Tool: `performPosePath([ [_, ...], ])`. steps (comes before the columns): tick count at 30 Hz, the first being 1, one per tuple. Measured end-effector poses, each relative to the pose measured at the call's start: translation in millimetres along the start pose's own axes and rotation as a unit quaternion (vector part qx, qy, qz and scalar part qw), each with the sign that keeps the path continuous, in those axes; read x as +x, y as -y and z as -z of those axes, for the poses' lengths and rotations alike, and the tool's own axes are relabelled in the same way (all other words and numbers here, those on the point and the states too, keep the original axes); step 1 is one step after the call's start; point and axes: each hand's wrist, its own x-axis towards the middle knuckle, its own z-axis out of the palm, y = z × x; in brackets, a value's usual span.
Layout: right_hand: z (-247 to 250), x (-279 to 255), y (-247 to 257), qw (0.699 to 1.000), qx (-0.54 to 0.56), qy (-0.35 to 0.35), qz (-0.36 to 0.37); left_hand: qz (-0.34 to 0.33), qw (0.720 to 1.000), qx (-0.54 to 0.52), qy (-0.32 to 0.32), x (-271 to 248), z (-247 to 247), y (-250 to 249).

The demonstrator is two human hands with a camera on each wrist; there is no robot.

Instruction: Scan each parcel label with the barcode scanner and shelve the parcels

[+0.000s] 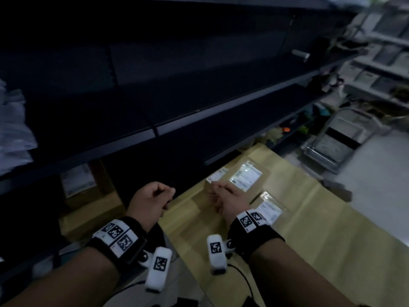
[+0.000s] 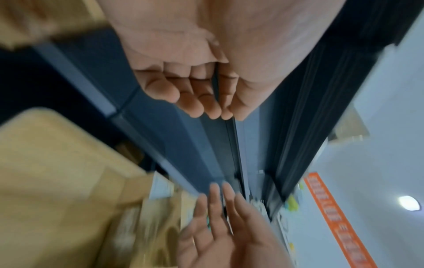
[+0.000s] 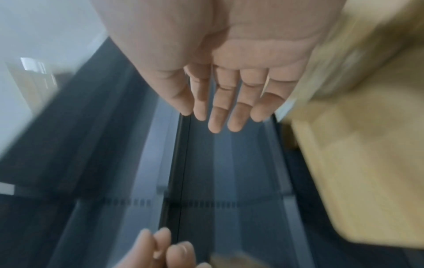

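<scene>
Bare fingers [image 3: 215,108] of the right hand [image 1: 228,196] reach out nearly straight, close together, holding nothing; in the head view they hover over a cardboard parcel [image 1: 234,180] with a white label, and contact cannot be told through the blur. Left hand [image 1: 150,200] hangs beside it, fingers [image 2: 190,94] loosely curled toward the palm, empty, over the dark edge of the lowest shelf [image 1: 155,129]. Both forearms run forward and down from the bottom of the head view, wrists banded in black straps with printed marker tags.

Hard to read: both wrist views are smeared by motion; label print is illegible. No scanner can be made out in any view.

Second labelled parcel [image 1: 269,207] lies just right of the right wrist, partly covered by it. Both parcels sit on tan cardboard sheet [image 1: 309,229] spread on the floor. Another brown box [image 1: 88,196] stands under the shelf, left of the left hand, half in shadow.
</scene>
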Motion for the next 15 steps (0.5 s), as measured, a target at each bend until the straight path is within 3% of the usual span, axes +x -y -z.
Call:
performPosePath([
  [7,132,-42,-4,0.995,0.071,-0.065,-0.012,0.0,0.998,0.005,0.065,-36,-102,-8],
  [15,266,-97,-8,0.988,0.076,-0.131,0.002,0.003,0.99,0.0,0.142,-106,-227,-22],
])
